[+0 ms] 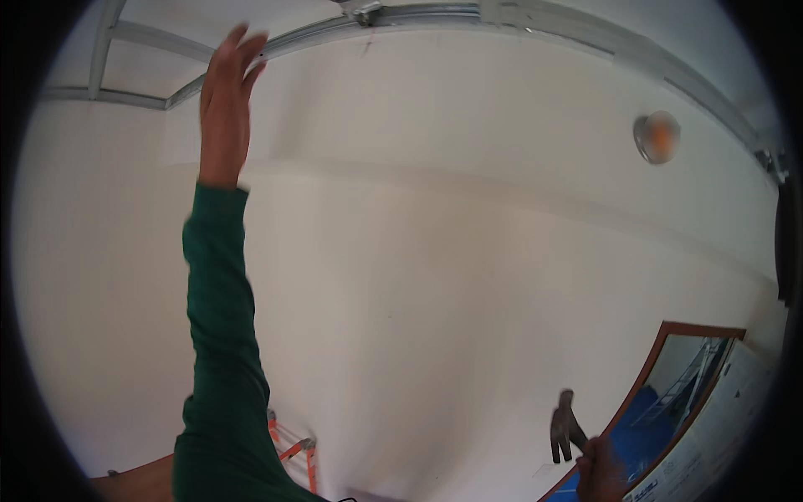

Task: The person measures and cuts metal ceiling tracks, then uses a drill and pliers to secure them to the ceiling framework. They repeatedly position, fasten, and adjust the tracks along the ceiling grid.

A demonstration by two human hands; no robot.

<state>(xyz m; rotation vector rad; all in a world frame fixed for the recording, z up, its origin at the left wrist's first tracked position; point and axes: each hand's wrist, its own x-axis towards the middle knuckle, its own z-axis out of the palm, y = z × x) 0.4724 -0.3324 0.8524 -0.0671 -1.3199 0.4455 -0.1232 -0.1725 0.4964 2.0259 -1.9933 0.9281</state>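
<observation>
My left hand [226, 109] is raised high at the upper left, its arm in a green sleeve stretched upward. The fingers are extended and apart, with nothing visible in them. They are close to the metal ceiling framing [284, 40]; whether they touch it I cannot tell. At the lower right, my right hand [600, 470] is closed round the handle of a claw hammer [568, 425]. The hammer's dark head points up in front of the pale wall [435, 276]. Most of the handle is hidden by the hand, which is cut off by the lower edge.
A brown-framed mirror or opening [661, 393] stands at the lower right, showing a blue floor and a ladder. Beside it leans a white printed panel [711, 427]. An orange ladder [309, 456] is at the lower left, behind my arm. A round fixture [657, 137] sits high on the right wall.
</observation>
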